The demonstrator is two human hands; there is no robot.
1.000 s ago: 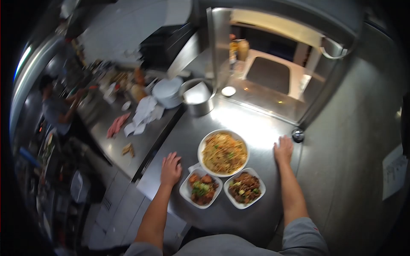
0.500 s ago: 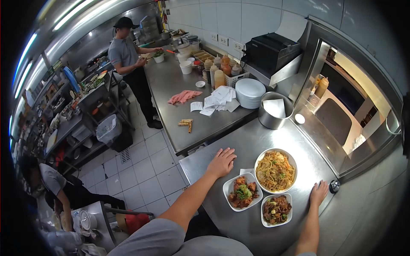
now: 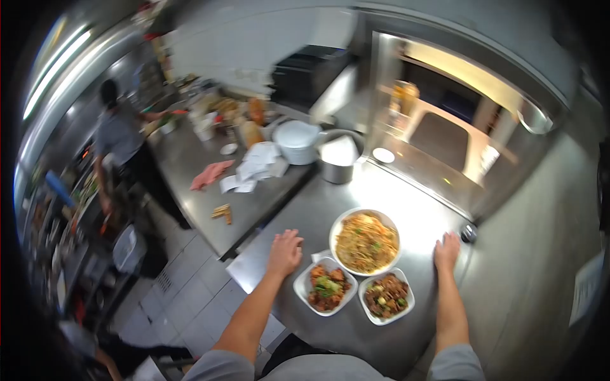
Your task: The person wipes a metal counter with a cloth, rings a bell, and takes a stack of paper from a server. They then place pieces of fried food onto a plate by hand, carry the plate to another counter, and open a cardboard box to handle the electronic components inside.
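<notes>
My left hand (image 3: 284,253) rests open on the steel counter (image 3: 298,213), holding nothing. Close by stands a square white bowl (image 3: 326,287) of browned pieces topped with chopped greens. A round white bowl of noodles (image 3: 366,241) sits between my hands. In front of it, nearer my body, is another square white bowl (image 3: 386,296) with brown chunks and green bits. My right hand (image 3: 447,249) lies open on the counter at the right, beside a small dark, round-based object (image 3: 469,233) that resembles a call bell. Neither hand touches a bowl.
Farther left, a second steel table (image 3: 200,213) carries a pink cloth (image 3: 211,174), paper slips (image 3: 257,166), stacked white plates (image 3: 297,141) and sauce bottles. A metal pot (image 3: 338,159) stands near the pass window (image 3: 438,136). Two people (image 3: 119,136) are at the left.
My view has swung to the right, so the counter and bowls appear farther left. Both hands stay on the counter. The person at the far table now has an arm lowered toward the shelves.
</notes>
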